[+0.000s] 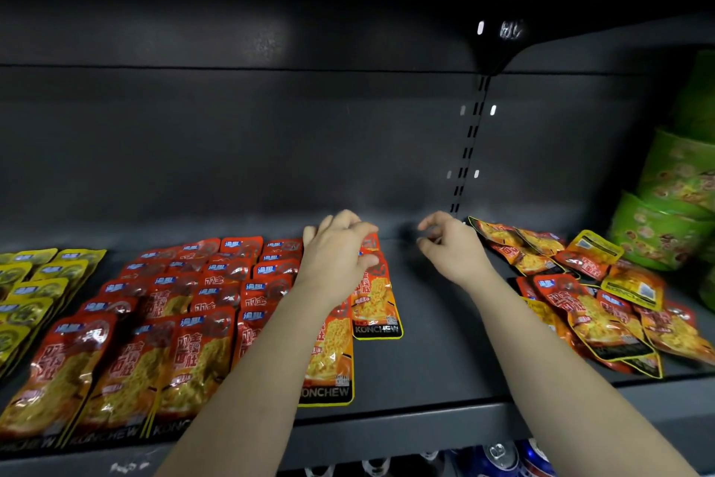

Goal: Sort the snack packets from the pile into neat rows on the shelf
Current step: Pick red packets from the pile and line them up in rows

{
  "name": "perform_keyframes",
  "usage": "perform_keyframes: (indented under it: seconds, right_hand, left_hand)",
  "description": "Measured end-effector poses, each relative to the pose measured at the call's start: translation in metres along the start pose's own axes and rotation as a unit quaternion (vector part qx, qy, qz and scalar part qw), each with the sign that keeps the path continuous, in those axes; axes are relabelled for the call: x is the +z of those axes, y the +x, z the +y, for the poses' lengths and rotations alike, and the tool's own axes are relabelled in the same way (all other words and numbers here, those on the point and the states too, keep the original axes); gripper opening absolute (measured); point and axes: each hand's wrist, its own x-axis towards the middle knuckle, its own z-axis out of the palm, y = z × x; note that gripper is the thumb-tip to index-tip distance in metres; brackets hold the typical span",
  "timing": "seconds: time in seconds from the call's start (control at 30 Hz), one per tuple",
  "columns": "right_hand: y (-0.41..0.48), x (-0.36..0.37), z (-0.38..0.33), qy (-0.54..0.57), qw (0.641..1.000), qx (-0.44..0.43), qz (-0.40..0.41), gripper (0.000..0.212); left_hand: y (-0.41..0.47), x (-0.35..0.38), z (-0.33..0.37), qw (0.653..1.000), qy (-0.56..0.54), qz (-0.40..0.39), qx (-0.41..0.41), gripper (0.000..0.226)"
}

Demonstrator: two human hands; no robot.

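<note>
The left hand [340, 248] lies palm-down, fingers spread, on the far end of a row of red snack packets [185, 306] on the dark shelf [433, 341]. The right hand [449, 244] hovers beside it, fingers loosely curled and empty, near the jumbled pile [592, 302] at the right
</note>
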Motion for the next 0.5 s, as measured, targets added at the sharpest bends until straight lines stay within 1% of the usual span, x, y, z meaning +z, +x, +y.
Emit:
perform_keyframes:
  seconds: [0.1,0.23,0.5]
  right_hand:
    - [-0.001,-0.006,-0.001,-0.015,1.000,-0.014,-0.005,0.011]
    - [-0.001,-0.013,-0.001,-0.034,0.999,-0.030,-0.021,0.010]
    - [-0.005,-0.047,0.015,-0.060,0.997,-0.046,-0.001,0.007]
  left_hand:
    - [0.003,0.000,0.009,0.998,0.049,-0.014,0.025,0.042]
    - [0.006,0.003,0.022,0.994,0.085,-0.031,0.053,0.041]
    - [0.014,0.013,0.057,0.993,0.083,-0.055,0.069,0.040]
